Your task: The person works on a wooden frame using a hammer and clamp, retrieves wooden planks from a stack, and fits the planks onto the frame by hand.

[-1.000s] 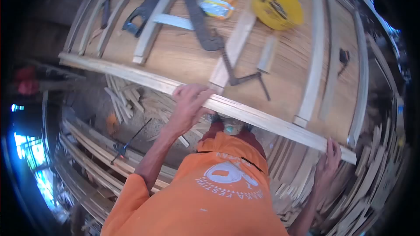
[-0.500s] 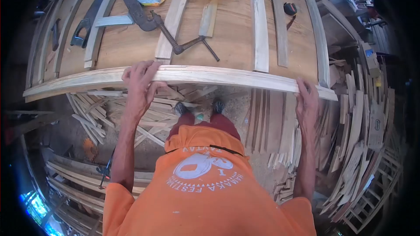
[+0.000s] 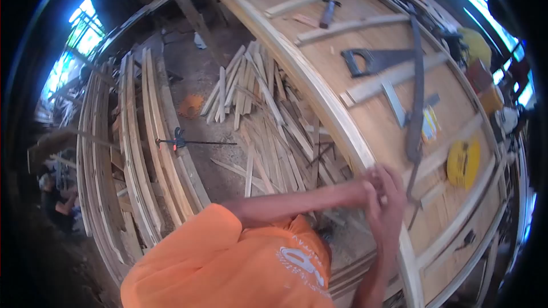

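Observation:
My left hand (image 3: pixel 372 187) and my right hand (image 3: pixel 389 198) are together over the long wooden strip (image 3: pixel 319 88) at the near edge of the panel (image 3: pixel 365 8). Their fingers overlap and blur, so what they hold, if anything, is hidden. Just past them on the panel lies a large rusty clamp (image 3: pixel 416 108). Beyond my hands are a metal square piece (image 3: pixel 394 102), a handsaw (image 3: pixel 374 61), a small packet (image 3: pixel 430 122) and a yellow container (image 3: pixel 463 163). A hammer (image 3: pixel 328 13) rests near the far end.
Scrap strips (image 3: pixel 251 88) are heaped on the floor beside the panel. Long boards (image 3: pixel 148 142) lie at the left, with a bar clamp (image 3: pixel 179 139) across them. A person (image 3: pixel 58 202) is at the far left. A tape measure (image 3: pixel 469 237) lies at the panel's right.
The view has swung left. My hands were apart on the wooden strip; now they have come together, my left arm reaching across.

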The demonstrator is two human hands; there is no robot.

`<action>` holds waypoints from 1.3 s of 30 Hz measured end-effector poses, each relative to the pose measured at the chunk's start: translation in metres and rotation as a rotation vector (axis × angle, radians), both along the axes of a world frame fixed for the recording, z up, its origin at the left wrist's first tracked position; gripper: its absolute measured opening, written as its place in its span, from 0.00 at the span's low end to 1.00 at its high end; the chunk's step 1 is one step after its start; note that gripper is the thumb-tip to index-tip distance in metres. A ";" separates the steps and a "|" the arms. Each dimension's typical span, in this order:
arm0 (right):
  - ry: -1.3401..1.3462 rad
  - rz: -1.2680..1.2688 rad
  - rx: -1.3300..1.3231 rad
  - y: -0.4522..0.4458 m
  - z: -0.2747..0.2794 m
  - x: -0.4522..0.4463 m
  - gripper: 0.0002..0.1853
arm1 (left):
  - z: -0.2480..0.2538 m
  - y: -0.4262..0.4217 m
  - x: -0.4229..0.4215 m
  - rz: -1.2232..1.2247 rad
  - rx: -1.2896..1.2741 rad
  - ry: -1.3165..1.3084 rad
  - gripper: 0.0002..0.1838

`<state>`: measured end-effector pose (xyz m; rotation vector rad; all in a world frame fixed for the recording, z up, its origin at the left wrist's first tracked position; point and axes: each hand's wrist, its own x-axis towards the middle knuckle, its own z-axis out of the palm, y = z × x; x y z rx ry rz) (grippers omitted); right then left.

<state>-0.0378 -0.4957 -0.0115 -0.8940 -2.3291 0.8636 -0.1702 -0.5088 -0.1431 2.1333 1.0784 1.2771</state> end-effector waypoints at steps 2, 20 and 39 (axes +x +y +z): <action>-0.051 0.164 0.108 0.035 -0.009 -0.069 0.34 | -0.027 0.005 0.016 0.265 0.189 0.240 0.23; -0.248 0.400 0.397 0.101 -0.070 -0.214 0.41 | 0.028 -0.084 -0.224 0.315 0.003 0.154 0.17; -0.397 -0.134 -0.059 0.098 -0.062 -0.348 0.42 | 0.109 0.167 -0.740 1.022 0.002 -0.139 0.20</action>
